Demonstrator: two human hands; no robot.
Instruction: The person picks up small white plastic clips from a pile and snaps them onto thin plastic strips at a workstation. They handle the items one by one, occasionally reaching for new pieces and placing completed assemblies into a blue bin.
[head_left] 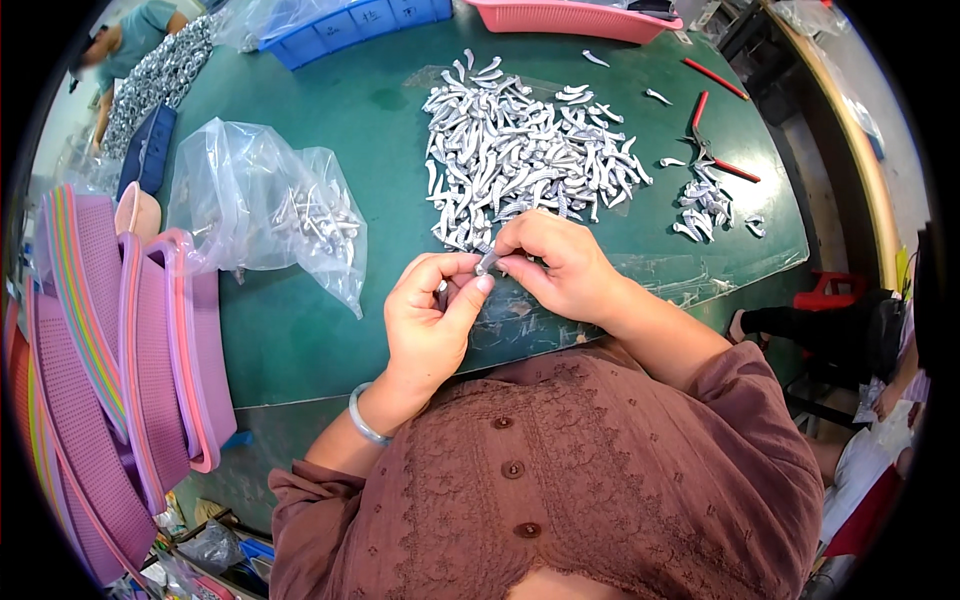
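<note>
Our left hand (pixel 425 318) and right hand (pixel 562 262), fingers (pixel 466 304) narrowed, pinch a small grey metal piece (pixel 486 264), long axis unclear, just near of the curved silver pieces (pixel 525 160).

This is a workshop handling small metal goods. A scuffed green worktop (pixel 390 125) carries a broad pile of small curved metal pieces (pixel 520 150), with red-handled pliers (pixel 701 135) off to the right. A clear bag (pixel 235 170) of metal parts, a blue bin (pixel 360 32) and gathered purple baskets (pixel 150 370) add to it. Farther back, another person (pixel 148 35) is beside a large heap of shiny metal parts (pixel 165 75).
</note>
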